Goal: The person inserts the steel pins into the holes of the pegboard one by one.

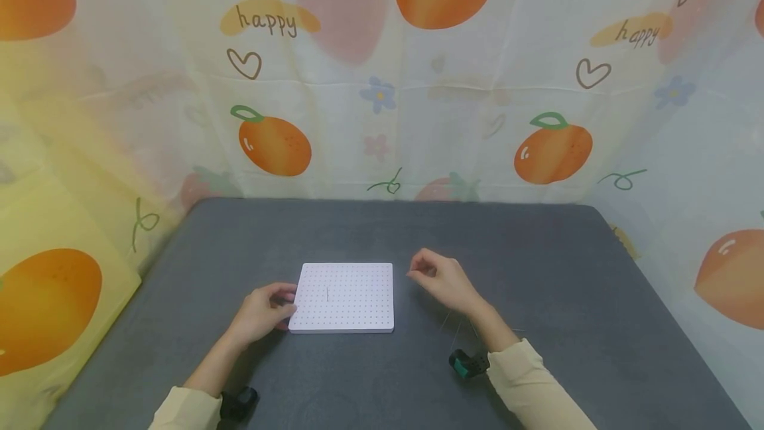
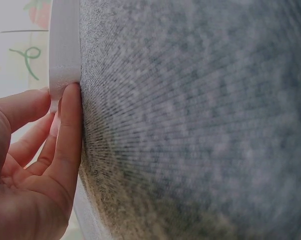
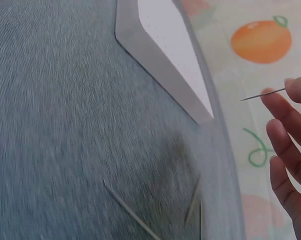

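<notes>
thin pin (image 3: 253, 97) hovering right of white board (image 1: 364, 312) | your right grip (image 1: 444, 279) pinching it, fingertips closed | your left grip (image 1: 262, 314) pinching board's left edge | second pin (image 1: 327, 294) standing upright in board | loose pins (image 3: 133, 211) lying on desk (image 1: 489, 231) near your right wrist

Person, 2 arms, long sleeves both sides: plain cream / pale yellow fabric. L sleeve (image 1: 186, 409) twd near edge of table (image 1: 358, 377), L side; cuff end loose, lightly creased. R sleeve (image 1: 540, 383) also twd near edge, R half, longer stretch visible; cuff end bunched, wrinkled, hem uneven. Sm. blk cam unit worn on each arm, inner side, by cuff. L cam unit (image 1: 239, 405): blk, compact, fine detail too sm. to tell. R cam unit (image 1: 468, 365): blk, blocky, w/ teal-green panel (image 1: 461, 369). L hand (image 1: 262, 314) & R hand (image 1: 444, 279): bare, likewise wrists + lower forearms.
</notes>
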### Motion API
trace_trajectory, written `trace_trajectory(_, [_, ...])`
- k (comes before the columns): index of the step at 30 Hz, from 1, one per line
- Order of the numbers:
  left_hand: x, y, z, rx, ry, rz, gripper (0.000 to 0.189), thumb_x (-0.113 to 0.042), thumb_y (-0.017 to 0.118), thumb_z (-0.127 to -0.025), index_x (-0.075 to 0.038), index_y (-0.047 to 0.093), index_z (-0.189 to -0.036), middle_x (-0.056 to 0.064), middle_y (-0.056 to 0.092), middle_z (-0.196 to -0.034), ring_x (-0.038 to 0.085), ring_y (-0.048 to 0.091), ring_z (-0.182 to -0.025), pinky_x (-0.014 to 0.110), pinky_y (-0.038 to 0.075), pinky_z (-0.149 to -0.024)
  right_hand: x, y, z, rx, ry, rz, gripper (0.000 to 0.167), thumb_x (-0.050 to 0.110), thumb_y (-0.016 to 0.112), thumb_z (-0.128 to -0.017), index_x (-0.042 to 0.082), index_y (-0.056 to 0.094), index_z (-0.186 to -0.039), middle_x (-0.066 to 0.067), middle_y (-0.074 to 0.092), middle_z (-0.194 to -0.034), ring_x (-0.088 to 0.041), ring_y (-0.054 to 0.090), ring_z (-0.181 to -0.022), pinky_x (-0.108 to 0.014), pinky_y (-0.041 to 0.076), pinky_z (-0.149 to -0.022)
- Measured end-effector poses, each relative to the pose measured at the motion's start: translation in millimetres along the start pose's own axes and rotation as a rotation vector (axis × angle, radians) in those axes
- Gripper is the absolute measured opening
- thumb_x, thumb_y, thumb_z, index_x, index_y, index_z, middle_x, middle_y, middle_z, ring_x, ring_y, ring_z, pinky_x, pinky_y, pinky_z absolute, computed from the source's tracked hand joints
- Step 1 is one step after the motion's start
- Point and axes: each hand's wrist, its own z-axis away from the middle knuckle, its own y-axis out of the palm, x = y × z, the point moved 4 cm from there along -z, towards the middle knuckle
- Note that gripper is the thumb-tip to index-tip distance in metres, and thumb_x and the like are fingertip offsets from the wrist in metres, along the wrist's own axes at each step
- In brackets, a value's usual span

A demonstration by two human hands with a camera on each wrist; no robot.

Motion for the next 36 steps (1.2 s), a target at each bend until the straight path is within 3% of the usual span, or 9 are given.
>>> trace_trajectory(10, [0.7, 0.7, -0.8, 0.001, -0.017, 0.003, 0.041, -0.007, 0.063, -0.083, -0.001, 0.054, -0.122, 0.013, 0.059, -0.107, 0.015, 0.059, -0.075, 0.029, 0.055, -0.059, 13.7, 24.4, -8.2, -0.018, -0.005, -0.009, 0.008, 0.012, 0.064, -0.083, 0.018, 0.059, -0.085, 0.008, 0.063, -0.082, -0.008, 0.058, -0.078, -0.025, 0.047, -0.068])
trace_trajectory(19, [1.3, 0.3, -1.0, 0.006, -0.021, 0.001, 0.041, -0.007, 0.063, -0.083, -0.002, 0.054, -0.122, 0.013, 0.059, -0.107, 0.015, 0.059, -0.075, 0.029, 0.055, -0.059, 26.1, 45.7, -16.6, 0.029, -0.013, 0.001, 0.007, 0.014, 0.062, -0.085, 0.019, 0.058, -0.086, 0.009, 0.063, -0.082, -0.006, 0.056, -0.076, -0.022, 0.046, -0.066])
trace_trajectory(28, [0.7, -0.5, -1.9, 0.005, -0.026, -0.006, 0.041, -0.007, 0.063, -0.083, -0.002, 0.054, -0.122, 0.013, 0.059, -0.108, 0.016, 0.058, -0.074, 0.029, 0.055, -0.06, 41.5, 63.1, -23.7, 0.024, -0.076, 0.022, 0.005, 0.015, 0.062, -0.085, 0.017, 0.059, -0.086, 0.008, 0.064, -0.081, -0.006, 0.056, -0.075, -0.021, 0.045, -0.065])
trace_trajectory(36, [0.5, -0.7, -1.1, 0.009, -0.021, 0.0, 0.041, -0.006, 0.063, -0.083, -0.001, 0.054, -0.122, 0.014, 0.06, -0.107, 0.016, 0.058, -0.074, 0.029, 0.055, -0.059, 49.6, 76.2, -27.6, 0.039, -0.057, 0.069, 0.003, 0.015, 0.063, -0.084, 0.017, 0.06, -0.086, 0.007, 0.065, -0.081, -0.008, 0.058, -0.075, -0.021, 0.044, -0.064])
